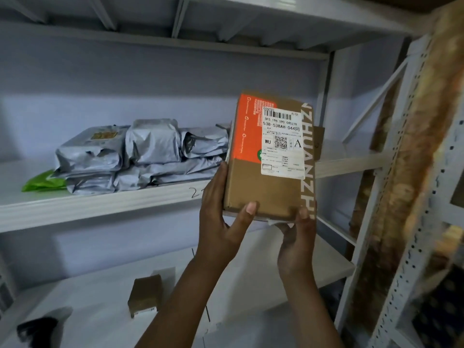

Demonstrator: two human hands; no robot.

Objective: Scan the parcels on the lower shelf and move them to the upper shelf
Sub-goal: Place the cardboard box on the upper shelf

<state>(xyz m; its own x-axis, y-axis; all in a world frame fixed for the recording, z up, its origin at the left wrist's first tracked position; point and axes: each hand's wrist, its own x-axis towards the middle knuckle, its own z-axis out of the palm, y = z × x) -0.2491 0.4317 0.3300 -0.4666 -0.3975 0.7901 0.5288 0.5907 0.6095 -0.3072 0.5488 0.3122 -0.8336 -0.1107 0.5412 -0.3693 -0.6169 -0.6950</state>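
Item 1. Left hand point(218, 212): grips the box point(261, 189) at its lower left corner, fingers point(220, 179) curled up the left side, thumb on the front face.

Item 2. Right hand point(296, 237): grips the lower right corner from beneath, thumb on the front face.

Item 3. Box: brown card with an orange panel, held upright in the air, clear of both shelves, in front of the front edge of the upper shelf point(100, 204) toward its right end. The label point(281, 141) faces the camera.

Step, as judged: the move to the upper shelf is in hand. Whether the box has been scanned cannot be told. The next move calls for lifting the box over the front edge and setting it down in the bare stretch at the right end.

Item 4. Lower shelf point(251, 267): carries a small box point(145, 295) mid-shelf, not yet moved, and a dark object point(37, 327) at the front left corner, too blurred to name.

Item 5. Upper shelf, left and middle: a stack of grey bags point(140, 151) and a green bag point(42, 182) at the left edge.

Obstacles: the bags lie close on the left of the gap, and a brown carton point(319, 141) stands partly hidden behind the box, so placement room looks narrow.
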